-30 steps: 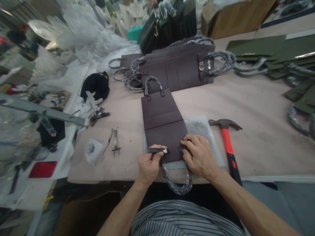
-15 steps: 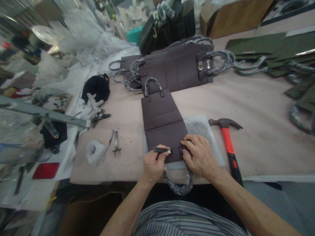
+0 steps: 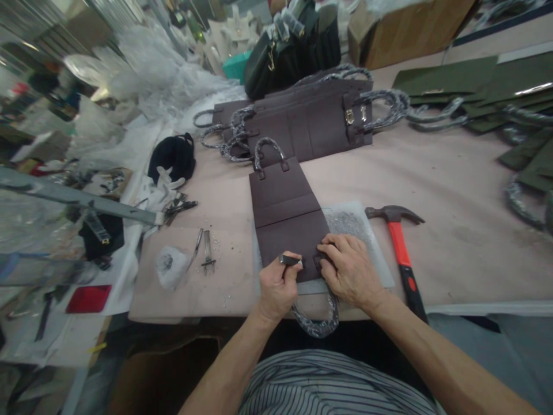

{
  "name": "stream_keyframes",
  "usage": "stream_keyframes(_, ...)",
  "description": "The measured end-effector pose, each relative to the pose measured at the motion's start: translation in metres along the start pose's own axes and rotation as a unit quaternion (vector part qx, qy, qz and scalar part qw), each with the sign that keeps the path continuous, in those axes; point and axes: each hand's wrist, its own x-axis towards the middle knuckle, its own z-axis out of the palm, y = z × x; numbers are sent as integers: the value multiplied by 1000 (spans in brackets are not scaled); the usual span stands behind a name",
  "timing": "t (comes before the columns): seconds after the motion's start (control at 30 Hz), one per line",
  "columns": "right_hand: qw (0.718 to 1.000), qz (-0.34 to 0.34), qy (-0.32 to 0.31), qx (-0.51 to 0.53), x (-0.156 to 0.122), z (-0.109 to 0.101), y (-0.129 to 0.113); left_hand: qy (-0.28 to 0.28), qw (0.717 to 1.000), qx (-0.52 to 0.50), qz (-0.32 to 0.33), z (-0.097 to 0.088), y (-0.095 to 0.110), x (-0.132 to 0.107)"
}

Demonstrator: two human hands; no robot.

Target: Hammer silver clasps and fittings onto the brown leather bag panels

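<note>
Sharing pinkish table (image 3: 440, 173): brown bag panel (image 3: 288, 208), hammer (image 3: 398, 237) (cardboard box (image 3: 410, 39) behind).

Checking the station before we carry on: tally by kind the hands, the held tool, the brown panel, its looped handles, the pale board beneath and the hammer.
Hands (left hand, right hand): 2
Held tool: 1
Brown panel: 1
Looped handles (far handle, near handle): 2
Pale board: 1
Hammer: 1
Total: 8

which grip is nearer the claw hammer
Right. The right grip, on the dark brown bag panel, is left of the claw hammer; the left grip is farther left.
</note>
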Motion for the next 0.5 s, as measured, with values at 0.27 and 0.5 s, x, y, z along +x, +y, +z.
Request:
stream_keyframes(0.27, 1000, 4, 3, 0, 0, 0, -2, 18, 999, 24, 33, 4, -2, -6)
stream_keyframes(0.5, 1000, -8, 14, 15, -1, 1, -1, -25, 998, 33, 46, 3, -8, -6)
